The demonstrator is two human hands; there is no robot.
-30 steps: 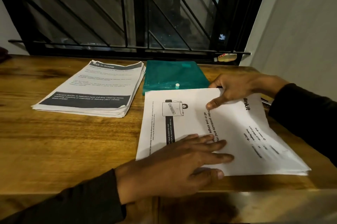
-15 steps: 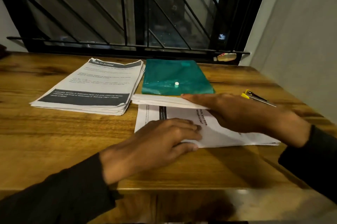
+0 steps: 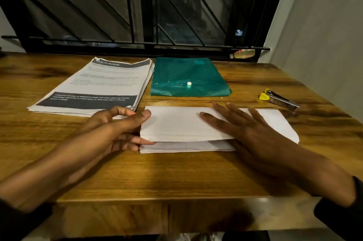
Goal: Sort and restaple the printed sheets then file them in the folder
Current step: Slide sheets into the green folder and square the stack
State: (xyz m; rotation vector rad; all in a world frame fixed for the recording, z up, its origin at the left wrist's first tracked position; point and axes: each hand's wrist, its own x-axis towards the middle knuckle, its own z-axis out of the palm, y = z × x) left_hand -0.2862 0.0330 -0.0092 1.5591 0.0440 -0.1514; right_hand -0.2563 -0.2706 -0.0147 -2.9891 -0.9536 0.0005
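Printed stack: lies flat at the far left of the wooden table, print side up, just beyond the left hand and apart from it.
Left hand: grips the left short edge of the folded sheets, thumb on top, fingers tucked under the upper layer; index finger curled above, holding nothing.
Folded sheets: lie centre, blank side up, long axis running left to right, fold at the far side, open edges towards the person.
Green folder: just behind the sheets, snap closed, not touching them.
Right hand: lies palm down on the right half of the sheets, fingers straight and spread, pointing left and away.
Stapler: far right, nearer the right hand, untouched.
Judgement: likely next is squaring the sheets for stapling.
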